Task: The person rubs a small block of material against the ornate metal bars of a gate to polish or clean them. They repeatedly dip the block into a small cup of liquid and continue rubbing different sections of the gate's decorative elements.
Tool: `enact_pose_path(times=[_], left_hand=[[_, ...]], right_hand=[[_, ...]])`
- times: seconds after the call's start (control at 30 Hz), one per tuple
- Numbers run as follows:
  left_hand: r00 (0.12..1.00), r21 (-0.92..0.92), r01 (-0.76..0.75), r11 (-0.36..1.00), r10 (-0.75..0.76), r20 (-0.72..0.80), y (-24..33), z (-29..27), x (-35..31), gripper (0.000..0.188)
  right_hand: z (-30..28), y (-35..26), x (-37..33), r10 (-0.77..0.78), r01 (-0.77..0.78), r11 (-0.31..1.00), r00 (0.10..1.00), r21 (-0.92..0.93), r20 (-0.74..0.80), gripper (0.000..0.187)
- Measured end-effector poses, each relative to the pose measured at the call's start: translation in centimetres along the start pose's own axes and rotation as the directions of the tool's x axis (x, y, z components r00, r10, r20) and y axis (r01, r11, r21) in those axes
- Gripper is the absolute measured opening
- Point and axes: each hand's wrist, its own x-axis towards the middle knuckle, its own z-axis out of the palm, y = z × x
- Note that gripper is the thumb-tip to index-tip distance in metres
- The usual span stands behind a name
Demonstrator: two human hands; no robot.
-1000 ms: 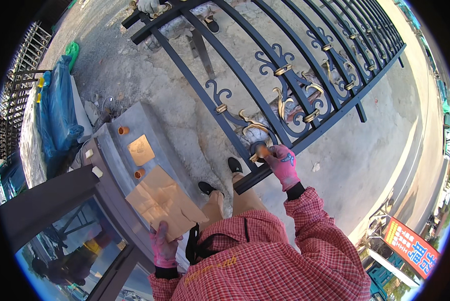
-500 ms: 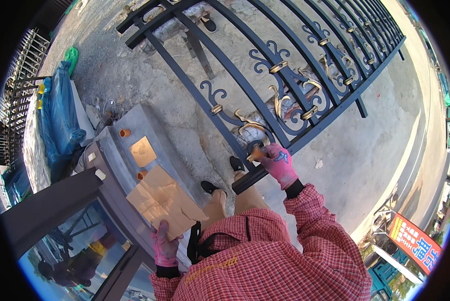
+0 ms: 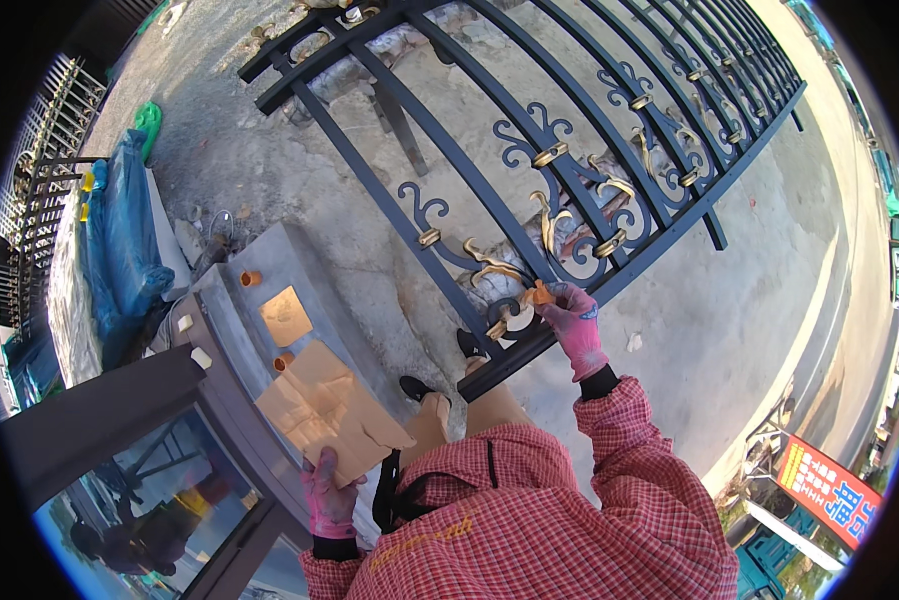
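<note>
My left hand (image 3: 331,494), in a pink glove, grips the lower edge of a creased sheet of brown cardboard (image 3: 334,405). My right hand (image 3: 573,322), gloved in pink too, pinches a small orange-brown pad (image 3: 538,293), whose exact kind I cannot make out. That hand is at the near end of a dark metal fence panel (image 3: 439,135), just beside a scroll with a gold collar (image 3: 496,329). Gold also covers the leaf ornament (image 3: 494,263) just beyond the scroll. The glove hides part of the panel's near rail.
On the grey ledge (image 3: 314,268) to the left lie a small tan sheet (image 3: 286,316) and two orange-brown cups (image 3: 250,278). Blue plastic-wrapped goods (image 3: 129,240) stand farther left. A glass pane (image 3: 164,500) is at lower left, and a red sign (image 3: 827,490) at lower right.
My right hand has drawn back slightly from the scroll, and the orange-brown pad now points up and away from it. My left hand keeps the cardboard in nearly the same place.
</note>
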Motion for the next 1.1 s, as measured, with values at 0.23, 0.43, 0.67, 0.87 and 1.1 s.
enact_pose_path(times=[0.23,0.43,0.67,0.87,1.1], left_hand=[[1.000,-0.024,-0.001,1.000,0.002,0.029,0.1,0.1,0.0,0.041],[0.997,-0.041,-0.018,0.999,0.015,-0.069,-0.5,-0.9,-0.5,0.044],[0.997,-0.017,-0.007,1.000,0.006,-0.079,-1.1,-0.3,0.1,0.050],[0.999,0.001,0.016,1.000,-0.016,-0.042,-1.1,0.6,0.5,0.052],[0.994,-0.047,0.036,0.998,-0.040,-0.097,-1.1,0.4,0.1,0.053]], right_hand=[[4.1,-4.1,3.5,-0.301,0.292,0.801,0.951,-0.523,0.070,0.021],[5.0,-5.0,3.6,-0.209,0.250,0.461,0.963,-0.851,0.170,0.020],[-2.3,-5.1,6.9,-0.389,0.256,0.740,0.917,-0.622,-0.086,0.024],[0.5,-9.0,10.7,-0.479,0.332,0.429,0.872,-0.840,0.100,0.016],[1.7,-7.0,10.6,-0.251,0.208,0.125,0.953,-0.970,0.172,0.014]])
